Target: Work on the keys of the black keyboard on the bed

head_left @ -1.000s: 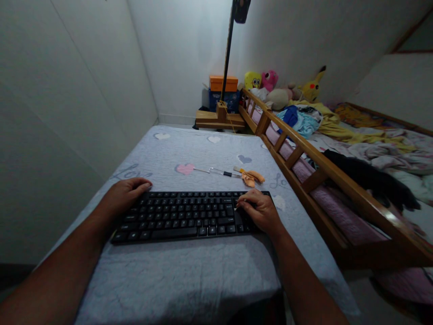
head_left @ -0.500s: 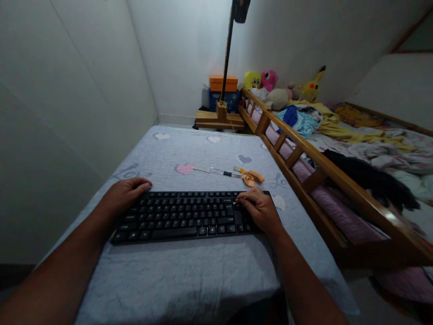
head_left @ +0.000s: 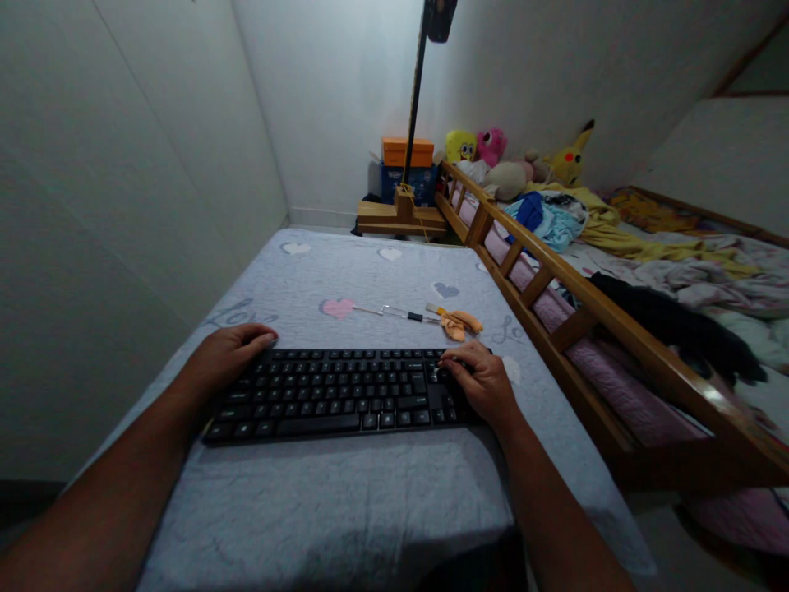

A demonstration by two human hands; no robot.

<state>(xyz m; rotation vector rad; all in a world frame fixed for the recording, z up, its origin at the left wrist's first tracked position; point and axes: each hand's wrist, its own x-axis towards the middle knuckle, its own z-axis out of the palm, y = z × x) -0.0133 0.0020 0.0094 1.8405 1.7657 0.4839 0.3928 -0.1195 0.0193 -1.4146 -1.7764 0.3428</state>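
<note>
A black keyboard [head_left: 345, 390] lies flat on the pale blue, heart-patterned cover. My left hand [head_left: 231, 358] rests at its upper left corner, fingers wrapped round the edge and thumb along the top. Over the right part of the keys is my right hand [head_left: 484, 380], its thumb and fingers pinched around a small, thin, pale thing that I cannot make out. Behind the keyboard lie a thin pale stick [head_left: 368, 310], a wire tool with a black grip [head_left: 415, 316], a yellow-handled brush [head_left: 435, 309] and a crumpled orange cloth [head_left: 454, 324].
A wooden bed rail [head_left: 548, 271] runs along the right side, with bedding and plush toys beyond it. A black pole [head_left: 417, 90] on a wooden base [head_left: 400, 214] stands past the far edge, near an orange box [head_left: 408, 152]. A pale wall rises at the left.
My right hand has shifted slightly to the right over the keys, still pinched. My left hand and the keyboard have stayed in place.
</note>
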